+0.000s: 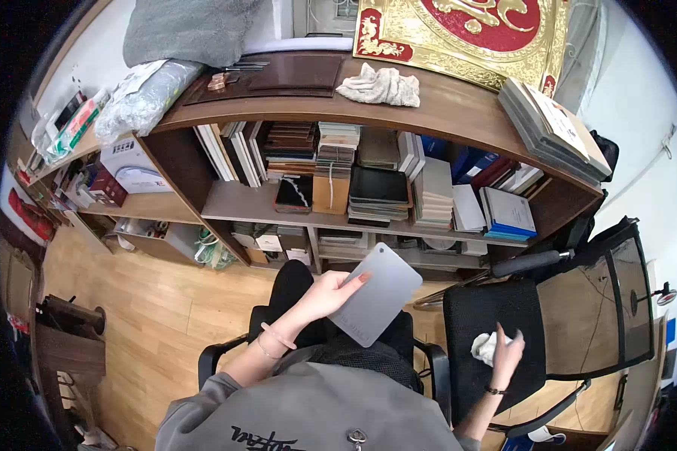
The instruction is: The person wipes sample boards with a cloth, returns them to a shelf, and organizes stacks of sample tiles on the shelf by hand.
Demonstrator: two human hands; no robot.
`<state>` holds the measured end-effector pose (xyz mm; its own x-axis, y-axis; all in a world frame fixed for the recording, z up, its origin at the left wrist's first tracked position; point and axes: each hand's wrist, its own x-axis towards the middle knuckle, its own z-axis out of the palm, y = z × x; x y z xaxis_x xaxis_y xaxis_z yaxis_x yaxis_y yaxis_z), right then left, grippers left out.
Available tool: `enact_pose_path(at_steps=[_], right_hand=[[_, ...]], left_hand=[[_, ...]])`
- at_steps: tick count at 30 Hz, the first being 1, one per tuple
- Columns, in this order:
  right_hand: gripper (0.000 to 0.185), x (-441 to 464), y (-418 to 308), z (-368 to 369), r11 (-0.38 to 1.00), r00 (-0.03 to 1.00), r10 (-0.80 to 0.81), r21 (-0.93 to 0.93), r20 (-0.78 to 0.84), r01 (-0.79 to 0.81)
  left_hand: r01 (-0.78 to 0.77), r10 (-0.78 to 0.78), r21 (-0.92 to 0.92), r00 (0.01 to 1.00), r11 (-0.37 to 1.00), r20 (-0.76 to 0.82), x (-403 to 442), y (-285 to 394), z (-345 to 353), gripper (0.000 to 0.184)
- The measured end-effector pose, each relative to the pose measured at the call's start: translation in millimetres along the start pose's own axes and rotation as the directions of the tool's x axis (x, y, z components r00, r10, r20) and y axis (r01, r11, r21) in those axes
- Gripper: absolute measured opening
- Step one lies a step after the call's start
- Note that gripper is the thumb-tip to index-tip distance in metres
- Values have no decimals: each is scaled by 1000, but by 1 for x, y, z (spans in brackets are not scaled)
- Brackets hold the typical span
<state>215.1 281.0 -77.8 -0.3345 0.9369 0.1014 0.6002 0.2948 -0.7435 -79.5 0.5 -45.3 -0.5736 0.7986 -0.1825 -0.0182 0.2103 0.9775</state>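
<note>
While the left hand [325, 296] clamps a smooth, flat grey tablet [384, 293] with rounded corners just left of the black chair [594, 316], the right hand [508, 356] closes on a crumpled white cloth [483, 347] over that chair's dark, matte seat [489, 301]. Beyond the chair, a curved brown shelf unit [459, 113] bears stacked flat slabs [380, 201], a rumpled pale towel [381, 86] and a gilded relief panel [459, 45]; wood-grain flooring [150, 323] spreads to the chair's left.

Bright light; fisheye bend, dark corners; gold panel [459, 46] glinting.
</note>
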Motion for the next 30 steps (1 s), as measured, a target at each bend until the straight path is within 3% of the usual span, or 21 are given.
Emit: enact_pose_path(at_steps=[1,2,3,5,6,8,9,10,12,14,16,19,20,23,24,27,28,30], right_hand=[[33,-7,-25,18,1000,996,-9,11,91,8],[35,-23,-86,24,954,909,17,266,417,-141],[29,-25,-88,48,849,742,-152,470,653,-240],[22,-32,-118,86,786,372,-222,391,901,-478],[21,-35,-135,103,793,373,-193,368,908,-486],[21,-25,-154,131,799,372,-172,351,912,-489],[18,-14,-155,152,654,454,-213,472,865,-592],[14,-2,-157,172,480,536,-232,575,812,-663],[24,22,-169,205,340,646,-145,651,750,-679],[20,41,-180,237,278,680,-106,678,725,-680],[15,56,-189,265,218,710,-62,704,701,-676],[20,69,-197,304,171,729,60,712,682,-681],[20,72,-195,315,170,726,65,709,685,-684],[45,77,-193,340,391,815,-5,751,580,-532],[45,80,-189,340,390,811,-5,747,585,-538],[72,100,-175,329,573,464,179,291,868,-766],[72,99,-173,333,573,464,179,291,868,-766],[74,96,-169,336,542,564,355,328,745,-774]], left_hand=[[-32,31,26,998,999,50,5,4,2,46],[-36,35,25,998,999,52,13,3,3,46],[9,-15,55,994,998,104,23,-2,4,47],[92,-116,127,973,988,198,37,-8,1,50],[86,-111,131,975,988,193,37,-4,-3,50],[255,-280,-286,959,924,-50,28,8,-13,54],[281,-392,-493,910,823,-135,23,8,-19,57],[278,-390,-493,910,824,-139,20,-7,-28,57],[116,-387,-705,891,700,-237,13,-71,-52,65],[138,-472,-745,843,652,-257,-4,-142,-63,57],[-41,-316,-747,889,664,-330,-29,-194,-61,48],[-122,-260,-698,872,705,-415,-35,-181,-61,43],[-160,-235,-674,858,721,-456,-37,-179,-59,40],[-184,-252,-686,839,704,-483,-28,-177,-61,39],[-199,-256,-691,830,695,-496,-27,-178,-63,38],[-178,-247,-659,832,731,-498,-25,-178,-66,36],[-166,-239,-642,835,749,-495,-24,-178,-67,35],[-169,-230,-630,834,758,-501,-22,-178,-71,34]])
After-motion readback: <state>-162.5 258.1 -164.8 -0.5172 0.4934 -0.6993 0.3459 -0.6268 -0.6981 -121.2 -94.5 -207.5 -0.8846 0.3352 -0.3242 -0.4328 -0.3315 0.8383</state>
